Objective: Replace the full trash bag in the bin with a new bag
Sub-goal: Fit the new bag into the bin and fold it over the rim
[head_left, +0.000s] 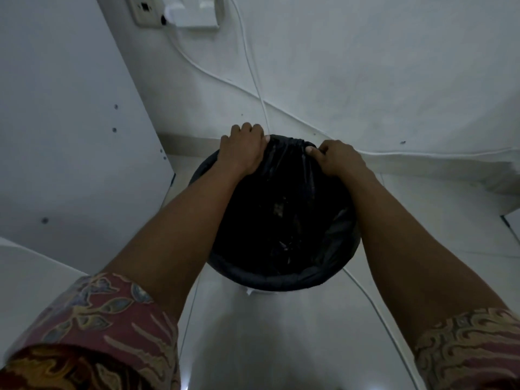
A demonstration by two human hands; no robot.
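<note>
A round black bin stands on the pale floor below me, lined with a black trash bag whose edge is folded over the rim. Dim bits of rubbish show deep inside the bag. My left hand grips the bag's edge at the far left of the rim. My right hand pinches the bag's edge at the far right of the rim. Between the two hands the plastic is bunched up into a ridge. Both forearms reach over the bin's opening.
A white wall stands right behind the bin, with a socket and plug high up and white cables running down past the bin. A white cabinet panel rises at the left. A cable lies on the floor at the right.
</note>
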